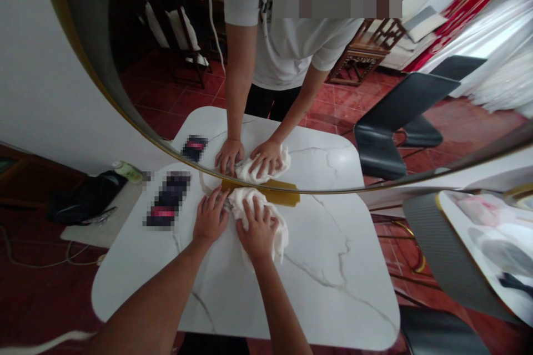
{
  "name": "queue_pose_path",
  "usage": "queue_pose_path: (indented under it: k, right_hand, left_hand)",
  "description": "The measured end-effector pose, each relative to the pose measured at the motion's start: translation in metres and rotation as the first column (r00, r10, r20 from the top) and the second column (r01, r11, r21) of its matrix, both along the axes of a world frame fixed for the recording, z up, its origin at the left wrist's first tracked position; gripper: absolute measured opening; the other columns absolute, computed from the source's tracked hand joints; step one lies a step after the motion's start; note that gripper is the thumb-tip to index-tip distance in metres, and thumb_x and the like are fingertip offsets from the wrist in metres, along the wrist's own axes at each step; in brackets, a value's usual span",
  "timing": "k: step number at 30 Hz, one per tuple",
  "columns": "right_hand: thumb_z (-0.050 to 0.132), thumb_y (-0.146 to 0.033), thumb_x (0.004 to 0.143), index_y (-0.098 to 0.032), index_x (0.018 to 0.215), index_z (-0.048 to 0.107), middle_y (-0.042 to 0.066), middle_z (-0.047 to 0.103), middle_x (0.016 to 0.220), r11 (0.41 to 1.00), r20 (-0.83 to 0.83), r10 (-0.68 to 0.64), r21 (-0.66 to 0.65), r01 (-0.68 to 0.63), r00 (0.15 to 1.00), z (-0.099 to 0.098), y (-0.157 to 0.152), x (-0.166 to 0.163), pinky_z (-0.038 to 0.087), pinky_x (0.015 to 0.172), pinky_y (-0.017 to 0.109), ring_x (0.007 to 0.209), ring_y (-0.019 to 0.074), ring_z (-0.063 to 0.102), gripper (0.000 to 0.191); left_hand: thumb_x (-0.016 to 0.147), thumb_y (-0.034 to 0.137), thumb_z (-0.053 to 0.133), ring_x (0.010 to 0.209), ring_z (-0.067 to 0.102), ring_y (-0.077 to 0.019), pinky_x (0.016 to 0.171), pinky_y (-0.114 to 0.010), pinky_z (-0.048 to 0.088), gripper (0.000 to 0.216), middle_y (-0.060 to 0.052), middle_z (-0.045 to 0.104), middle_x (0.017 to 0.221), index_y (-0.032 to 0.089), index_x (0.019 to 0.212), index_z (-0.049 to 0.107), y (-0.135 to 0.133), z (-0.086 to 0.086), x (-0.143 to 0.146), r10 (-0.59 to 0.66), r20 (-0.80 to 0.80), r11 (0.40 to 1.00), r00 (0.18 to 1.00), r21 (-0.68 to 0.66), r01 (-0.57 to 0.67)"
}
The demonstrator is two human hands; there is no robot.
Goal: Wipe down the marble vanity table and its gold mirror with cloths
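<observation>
A crumpled white cloth [278, 233] lies on the white marble table [333, 277], right at the foot of a large round mirror [125, 66]. My right hand [258, 230] presses down on the cloth with fingers curled into it. My left hand [210, 216] rests beside it on the table, fingers spread, fingertips touching the cloth's left edge near the mirror's gold base [275, 195]. The mirror reflects both hands and the cloth.
A dark blurred object [166, 199] lies on the table left of my hands. A black bag [83, 197] and a small bottle [127, 171] sit on the floor at left. A dark chair [437, 333] stands at lower right, another table [491, 255] beyond.
</observation>
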State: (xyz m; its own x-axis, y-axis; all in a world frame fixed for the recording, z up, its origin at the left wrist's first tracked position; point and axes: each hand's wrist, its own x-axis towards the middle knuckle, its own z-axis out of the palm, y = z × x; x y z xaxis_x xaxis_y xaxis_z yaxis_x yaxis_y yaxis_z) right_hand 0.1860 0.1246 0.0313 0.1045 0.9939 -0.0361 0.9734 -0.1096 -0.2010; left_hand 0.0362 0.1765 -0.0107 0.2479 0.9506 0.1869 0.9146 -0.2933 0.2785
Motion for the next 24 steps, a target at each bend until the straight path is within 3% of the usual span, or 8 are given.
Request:
queue_pose_path:
  k: [15, 24]
  right_hand:
    - [0.042, -0.040, 0.090, -0.037, 0.141, 0.031, 0.001, 0.028, 0.149, 0.974, 0.170, -0.225, 0.034, 0.223, 0.959, -0.002, -0.027, 0.093, 0.031, 0.090, 0.048, 0.127, 0.0318, 0.028, 0.052]
    - [0.041, -0.038, 0.090, -0.037, 0.141, 0.030, 0.000, 0.030, 0.148, 0.966, 0.193, -0.257, 0.061, 0.250, 0.947, -0.003, -0.029, 0.101, 0.031, 0.091, 0.049, 0.129, 0.0319, 0.026, 0.051]
  left_hand:
    - [0.082, 0.018, 0.041, 0.132, 0.034, -0.0214, 0.110, -0.042, 0.021, 0.058, -0.005, 0.033, 0.147, 0.026, 0.139, 0.036, -0.001, 0.001, 0.002, 0.014, 0.005, 1.000, 1.000, 0.008, -0.014]
    - [0.083, 0.018, 0.042, 0.133, 0.033, -0.0220, 0.110, -0.043, 0.021, 0.058, -0.007, 0.031, 0.148, 0.026, 0.140, 0.034, 0.000, -0.001, 0.001, 0.009, -0.014, 1.000, 1.000, 0.011, -0.009]
